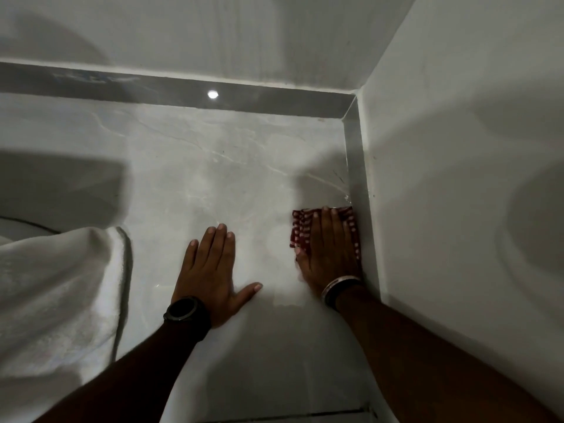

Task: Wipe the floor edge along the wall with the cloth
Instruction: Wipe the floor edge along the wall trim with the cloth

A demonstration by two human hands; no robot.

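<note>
Right hand [328, 248] lies flat, fingers together, pressing the red-and-white checked cloth [300, 230] against the grey skirting strip [355, 166]. Left hand [213, 270] rests open, empty, well apart from it. Recommend keeping the cloth's edge tight in the floor-wall joint, pushing steadily toward the corner.

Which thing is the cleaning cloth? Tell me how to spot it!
Find the corner where the two white walls meet, then follow the right wall down along its shiny skirting strip to the floor. There the right hand presses flat on the cloth. It is red with white checks, the only colourful thing there, unlike the plain white towel far left.
</note>
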